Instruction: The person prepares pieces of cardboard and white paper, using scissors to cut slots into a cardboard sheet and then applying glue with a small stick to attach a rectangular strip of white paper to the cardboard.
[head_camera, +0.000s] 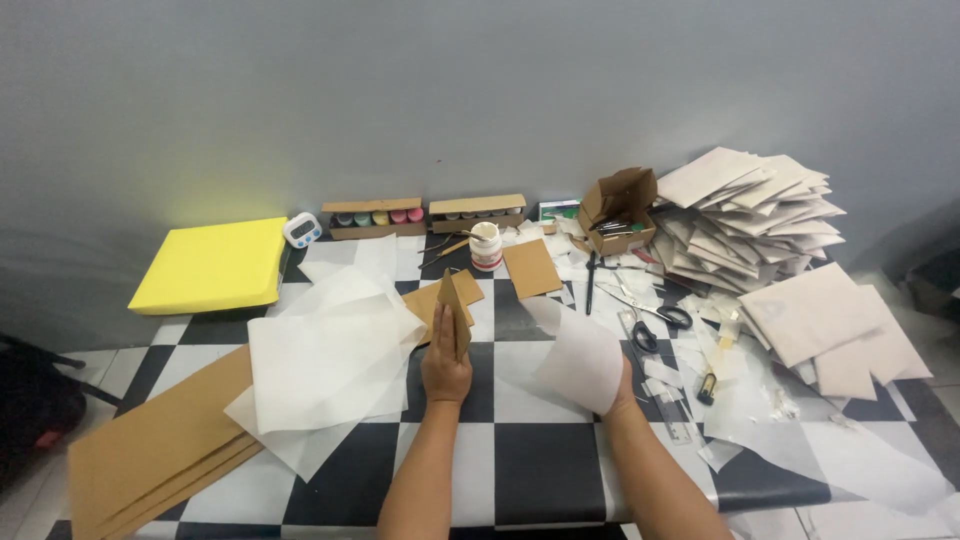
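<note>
My left hand (445, 358) holds a small folded brown cardboard piece (453, 308) upright over the black-and-white checkered table (540, 470). My right hand (622, 392) grips a sheet of thin white paper (580, 355), which hides most of the hand. A flat brown card (531, 268) and a small white glue jar (486, 247) with a stick in it lie just beyond both hands. More brown card (428, 300) lies under the left hand's piece.
White tissue sheets (325, 365) and long brown cardboard strips (150, 450) lie at left, a yellow pad (212, 265) and timer (301, 230) behind. Two paint-pot boxes (373, 217) line the wall. Scissors (655, 312), an open small box (618, 210) and piled envelopes (750, 215) sit right.
</note>
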